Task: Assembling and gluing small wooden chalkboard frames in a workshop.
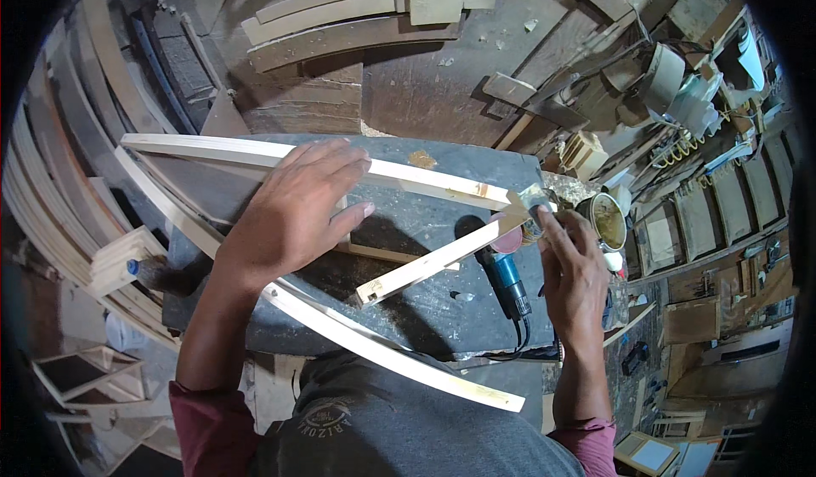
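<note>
The left hand (293, 209) lies flat and spread open on the upper strip (416, 177), pressing it to the bench (442, 307) without gripping. The right hand (571, 264) is pinched round something small at the joint (520, 209), where the upper strip meets the short strip (433, 263); it looks like a scrap of sandpaper or a glue dab, though the view is too small to be sure.

Risks, as I judge them: the joint sits at the bench's right edge, so a sideways push could slide the frame off. The long curved strip (374, 341), nearer the body than the joint, overhangs and could snag the shirt. The grinder (508, 277) lies just below the joint, its cord trailing off the bench edge, and a tug could drag it. The open tin (605, 219), just right of the joint, could tip.

The strips are pale, thin, square-edged wood; the bench is dark, scuffed and dusted with sawdust.
</note>
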Available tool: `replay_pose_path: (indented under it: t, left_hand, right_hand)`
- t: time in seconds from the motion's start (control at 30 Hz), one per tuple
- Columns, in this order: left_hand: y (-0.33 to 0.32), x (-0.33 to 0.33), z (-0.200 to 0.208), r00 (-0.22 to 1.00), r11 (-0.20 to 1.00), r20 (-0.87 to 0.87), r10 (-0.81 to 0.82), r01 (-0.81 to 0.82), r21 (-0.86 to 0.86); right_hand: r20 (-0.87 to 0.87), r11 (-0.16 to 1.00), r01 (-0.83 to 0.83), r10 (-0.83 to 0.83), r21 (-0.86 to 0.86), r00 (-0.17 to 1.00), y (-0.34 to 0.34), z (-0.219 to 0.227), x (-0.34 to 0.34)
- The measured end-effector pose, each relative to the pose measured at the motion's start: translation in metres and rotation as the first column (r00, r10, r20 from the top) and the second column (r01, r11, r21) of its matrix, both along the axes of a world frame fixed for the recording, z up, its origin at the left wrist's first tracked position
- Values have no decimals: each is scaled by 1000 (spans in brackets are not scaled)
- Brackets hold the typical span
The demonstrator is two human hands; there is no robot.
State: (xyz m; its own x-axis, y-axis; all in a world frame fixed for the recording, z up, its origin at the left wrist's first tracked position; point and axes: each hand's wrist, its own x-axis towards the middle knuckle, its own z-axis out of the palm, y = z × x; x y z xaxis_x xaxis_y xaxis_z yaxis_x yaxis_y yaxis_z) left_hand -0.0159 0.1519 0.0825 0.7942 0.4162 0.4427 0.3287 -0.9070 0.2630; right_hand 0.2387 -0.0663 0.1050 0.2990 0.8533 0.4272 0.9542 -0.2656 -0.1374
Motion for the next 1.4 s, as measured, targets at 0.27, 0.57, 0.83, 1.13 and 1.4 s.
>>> replay_pose_path:
  t: [0.27, 0.57, 0.83, 1.13, 1.4]
  left_hand:
    - [-1, -1, 3, 1000, 999, -8, -20, 20, -33]
    - [0, 0, 5, 1000, 999, -18, -15, 14, -52]
    - [1, 1, 12, 1000, 999, -23, -17, 18, 30]
    - [26, -41, 35, 982, 973, 11, 190, -186, -135]
    - [65, -81, 15, 897, 874, -71, 436, -441, -204]
  right_hand:
    - [248, 969, -195, 229, -154, 941, 11, -8, -8]
    - [316, 984, -74, 122, -162, 941, 1, 2, -12]
    - [-268, 927, 235, -156, 294, 951, -60, -50, 51]
    - [-898, 916, 394, -238, -81, 369, -143, -315, 52]
    - [-709, 904, 385, -393, -184, 585, -156, -371, 42]
